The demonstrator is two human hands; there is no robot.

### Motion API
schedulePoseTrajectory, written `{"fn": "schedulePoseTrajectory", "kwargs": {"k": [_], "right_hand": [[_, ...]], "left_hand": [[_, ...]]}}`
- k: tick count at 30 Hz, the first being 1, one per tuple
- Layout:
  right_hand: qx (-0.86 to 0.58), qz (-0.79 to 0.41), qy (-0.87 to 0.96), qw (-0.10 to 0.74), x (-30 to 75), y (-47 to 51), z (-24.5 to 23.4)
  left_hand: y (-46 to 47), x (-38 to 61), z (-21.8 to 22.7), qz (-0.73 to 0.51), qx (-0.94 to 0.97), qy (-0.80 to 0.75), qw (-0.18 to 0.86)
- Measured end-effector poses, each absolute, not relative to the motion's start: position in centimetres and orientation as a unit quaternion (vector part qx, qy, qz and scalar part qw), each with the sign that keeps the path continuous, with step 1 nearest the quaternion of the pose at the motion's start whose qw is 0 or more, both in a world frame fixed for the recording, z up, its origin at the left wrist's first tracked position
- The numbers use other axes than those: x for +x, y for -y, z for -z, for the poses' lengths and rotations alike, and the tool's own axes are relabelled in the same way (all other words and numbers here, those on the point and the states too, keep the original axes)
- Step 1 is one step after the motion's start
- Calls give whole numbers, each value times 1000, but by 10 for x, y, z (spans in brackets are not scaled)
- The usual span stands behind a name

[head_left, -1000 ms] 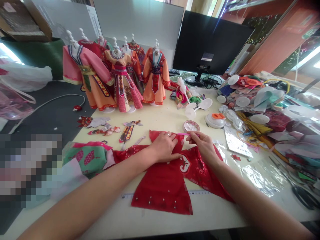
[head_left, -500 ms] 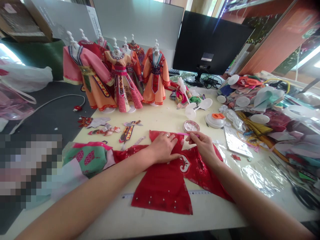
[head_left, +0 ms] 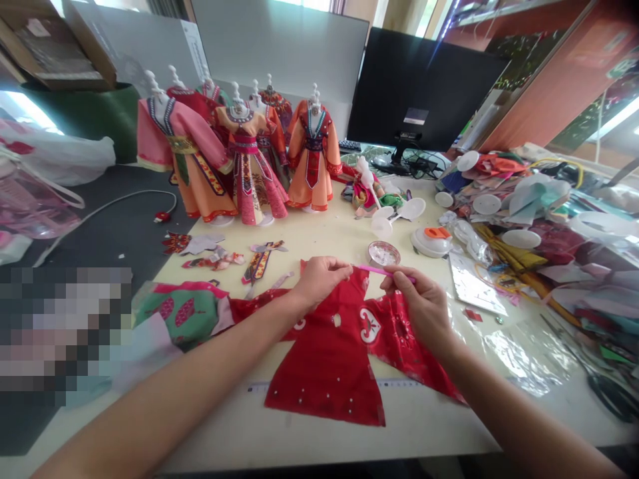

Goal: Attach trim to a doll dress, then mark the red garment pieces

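A small red doll robe (head_left: 329, 352) lies spread flat on the pale table (head_left: 319, 233), dotted with small beads and bearing a white heart patch. My left hand (head_left: 319, 278) hovers over the robe's collar with its fingers pinched together near the tip of a thin pink stick (head_left: 382, 271). My right hand (head_left: 422, 303) is closed on that stick and rests above the robe's right sleeve. A little round dish (head_left: 383, 253) of white bits sits just beyond both hands.
Several dressed doll mannequins (head_left: 239, 159) stand at the back of the table before a black monitor (head_left: 424, 86). Loose trims (head_left: 219, 256) and a green and pink garment (head_left: 174, 309) lie left. Fabric scraps, white stands and plastic bags (head_left: 524, 226) crowd the right side.
My left hand has lifted off the robe's collar and pinched its fingers toward the stick's tip. My right hand shifted slightly right. The view moved a little.
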State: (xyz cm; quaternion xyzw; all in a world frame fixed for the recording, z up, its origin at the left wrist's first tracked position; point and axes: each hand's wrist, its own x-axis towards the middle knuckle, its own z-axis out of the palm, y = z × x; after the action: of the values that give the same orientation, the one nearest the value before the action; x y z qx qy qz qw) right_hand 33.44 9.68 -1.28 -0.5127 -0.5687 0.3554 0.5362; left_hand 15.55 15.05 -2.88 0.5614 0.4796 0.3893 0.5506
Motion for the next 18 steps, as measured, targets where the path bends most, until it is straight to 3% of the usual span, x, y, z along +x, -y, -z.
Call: {"fn": "schedulePoseTrajectory", "kwargs": {"k": [6,18], "right_hand": [[-518,-313,599,524,332,-87,9],[-505,-302,616,524,333,-74,7]], "left_hand": [[-138,159,21,-406,468,-455,640],[-130,157,15,-436,486,-442,615]]}}
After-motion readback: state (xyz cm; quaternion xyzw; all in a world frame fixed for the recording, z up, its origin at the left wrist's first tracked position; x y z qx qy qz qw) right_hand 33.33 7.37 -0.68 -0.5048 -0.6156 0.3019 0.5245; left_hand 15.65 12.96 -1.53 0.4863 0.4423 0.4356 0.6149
